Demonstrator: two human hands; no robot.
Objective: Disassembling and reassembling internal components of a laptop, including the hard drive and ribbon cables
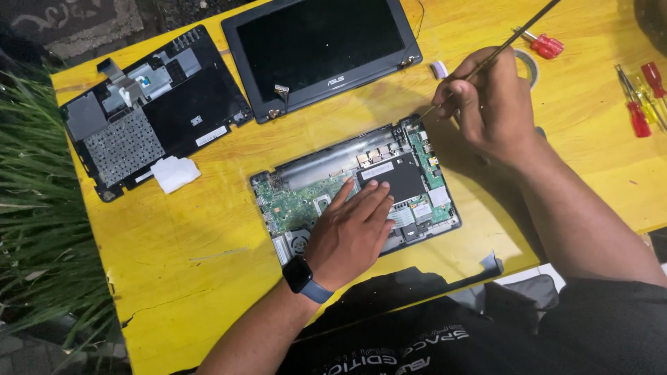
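Head view: left hand point(351, 232) flat on laptop base point(306, 191); right hand point(486, 104) grips screwdriver point(511, 42).

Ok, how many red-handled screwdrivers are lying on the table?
3, maybe more past the edge: one red-handled screwdriver near the tape roll, two side by side at the right edge.

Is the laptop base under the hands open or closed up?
Open: the grey laptop base lies coverless, its green circuit board exposed under the left hand.
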